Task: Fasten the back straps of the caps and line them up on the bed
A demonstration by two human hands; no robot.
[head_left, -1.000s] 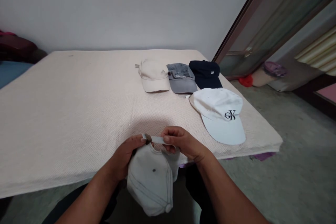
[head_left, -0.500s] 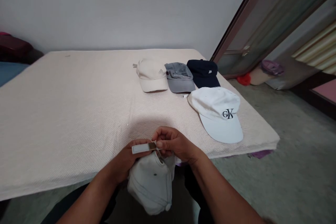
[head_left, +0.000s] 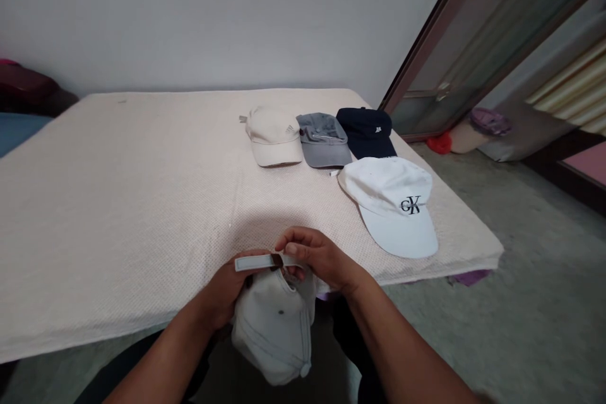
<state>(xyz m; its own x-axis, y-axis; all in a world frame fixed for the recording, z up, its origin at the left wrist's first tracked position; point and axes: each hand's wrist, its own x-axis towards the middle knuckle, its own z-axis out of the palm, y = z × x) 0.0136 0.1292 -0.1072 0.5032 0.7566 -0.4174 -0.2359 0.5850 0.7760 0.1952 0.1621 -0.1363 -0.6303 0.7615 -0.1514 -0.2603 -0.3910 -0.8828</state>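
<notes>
A light grey-white baseball cap [head_left: 272, 328] hangs crown down between my two hands, just off the front edge of the bed. My left hand [head_left: 226, 290] is closed on the left side of its back opening, fingers partly hidden behind the fabric. The cap's strap [head_left: 253, 262] runs across the top, with a dark brown buckle [head_left: 276, 261] around it. On the right, my right hand [head_left: 315, 255] pinches the strap beside the buckle. Beyond it lies a white cap [head_left: 388, 186] with black letters, its brim pointing toward me.
Farther back on the pale bedspread [head_left: 132, 202] sit a cream cap [head_left: 273, 132], a grey cap [head_left: 324, 139] and a navy cap [head_left: 364, 129] side by side. A wall stands behind the bed, and a framed door [head_left: 445, 57] is at right.
The buckle has turned and shows more darkly, and the strap's loose end has shifted slightly left. My right thumb has lifted back along the strap. The caps on the bed stay put.
</notes>
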